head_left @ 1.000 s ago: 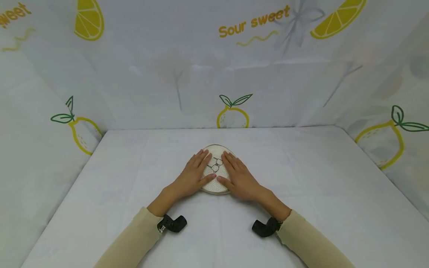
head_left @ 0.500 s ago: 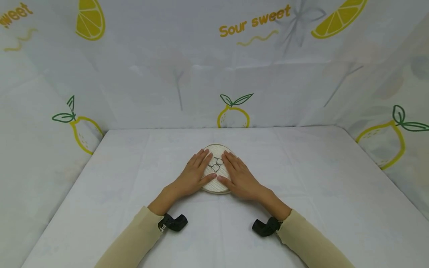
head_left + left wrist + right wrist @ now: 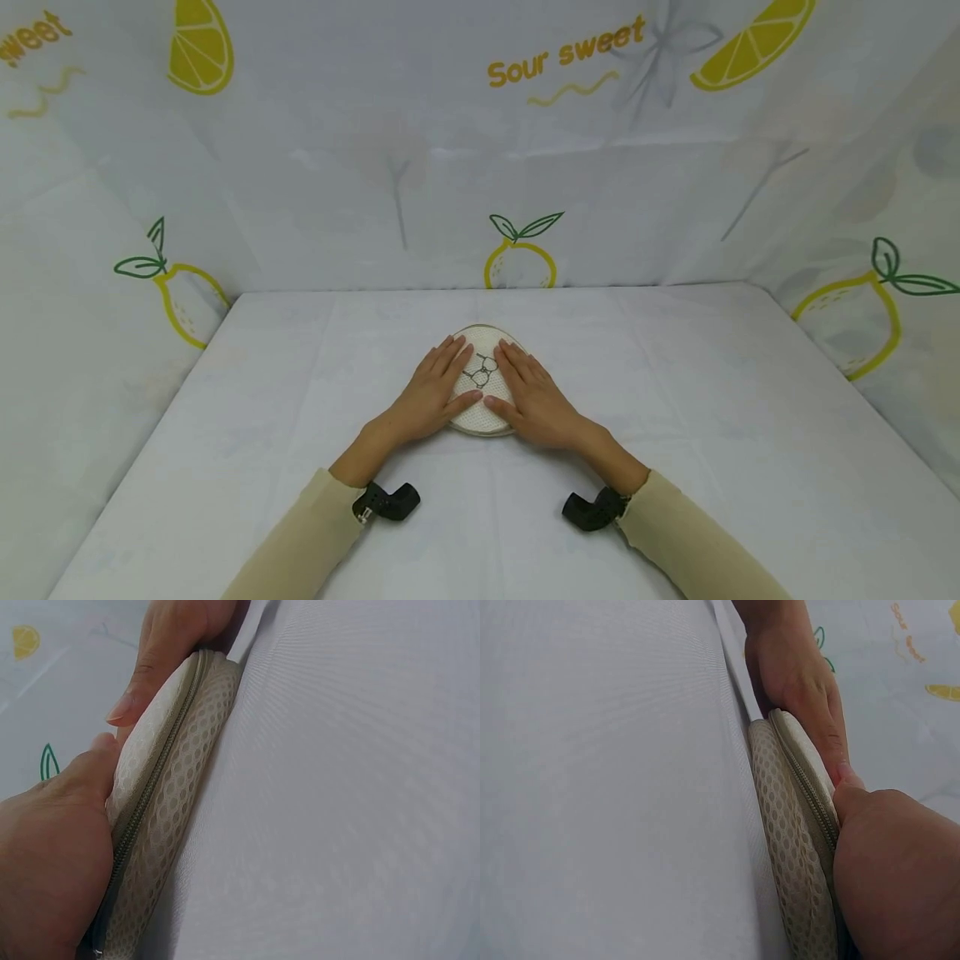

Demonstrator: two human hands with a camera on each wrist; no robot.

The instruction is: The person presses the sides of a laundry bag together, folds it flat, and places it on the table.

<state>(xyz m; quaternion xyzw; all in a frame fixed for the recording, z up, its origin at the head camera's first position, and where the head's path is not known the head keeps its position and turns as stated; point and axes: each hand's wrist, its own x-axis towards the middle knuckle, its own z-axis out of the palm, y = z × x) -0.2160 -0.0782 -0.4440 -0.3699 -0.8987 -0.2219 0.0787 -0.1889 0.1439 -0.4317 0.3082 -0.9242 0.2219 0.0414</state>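
A round cream mesh zip pouch (image 3: pixel 480 375) lies flat on the white table, with a dark line drawing on its top. My left hand (image 3: pixel 431 396) rests over its left side, fingers straight and pointing forward. The right hand (image 3: pixel 536 400) lies across the right side in the same way, and the two thumbs almost meet near the front. In the left wrist view a zipper (image 3: pixel 150 780) runs around the pouch's padded side wall (image 3: pixel 180 787). From the right wrist the honeycomb mesh side (image 3: pixel 780 817) shows below the zipper, with the pouch's top partly covered by both hands.
A white cloth covers the table (image 3: pixel 247 467). Behind it hangs a white curtain (image 3: pixel 322 125) printed with lemons and words. Black wrist-worn devices (image 3: pixel 386 502) sit at both sleeve cuffs, close over the table.
Both hands and the pouch keep their places. Only a slight shift of the head camera's view shows.
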